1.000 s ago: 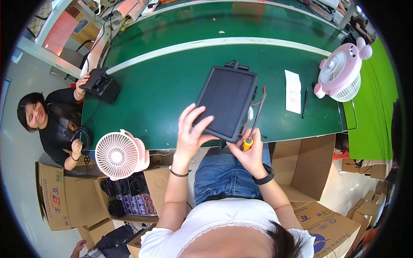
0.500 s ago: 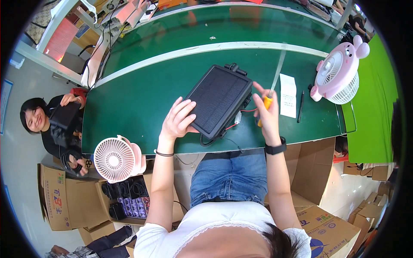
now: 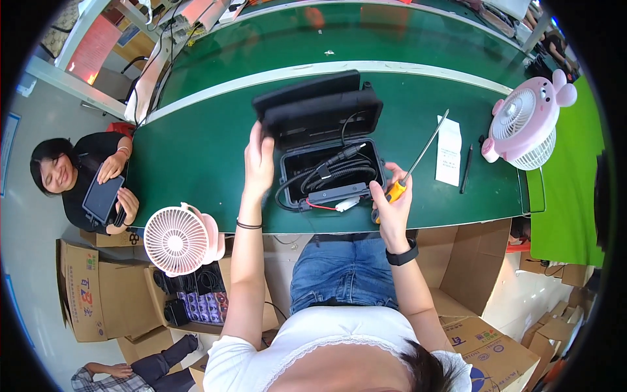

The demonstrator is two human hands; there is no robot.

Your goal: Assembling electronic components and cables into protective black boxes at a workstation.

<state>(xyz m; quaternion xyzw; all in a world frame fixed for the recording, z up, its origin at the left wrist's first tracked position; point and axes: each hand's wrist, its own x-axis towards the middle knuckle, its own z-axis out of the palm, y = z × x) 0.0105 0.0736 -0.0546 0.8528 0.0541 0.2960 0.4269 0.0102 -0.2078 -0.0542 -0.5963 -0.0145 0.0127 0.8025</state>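
A black plastic case (image 3: 285,171) lies open on the green table in front of me. Its lid (image 3: 320,117) stands raised on the far side. My left hand (image 3: 259,160) grips the lid's left edge, some fingers hidden behind it. Inside are coiled black cables (image 3: 336,171), one with a plug end, and a slim dark module (image 3: 336,194). A red wire runs to a white connector (image 3: 348,204) at the near rim. My right hand (image 3: 394,202) holds a screwdriver (image 3: 396,191) by its yellow handle, shaft pointing up and right, with fingers beside the case's right wall.
Right of the case lie a white paper slip (image 3: 449,150) and a black pen (image 3: 466,168). A pink animal-shaped fan (image 3: 522,121) stands farther right, another pink fan (image 3: 175,240) at the near left edge. At left, a person holds a dark flat case (image 3: 103,199). Cardboard boxes (image 3: 98,294) flank me.
The black case, shut and tilted up in my left hand before, now rests on the table with its lid raised. My right hand has lowered with the screwdriver. The person at left has shifted their case.
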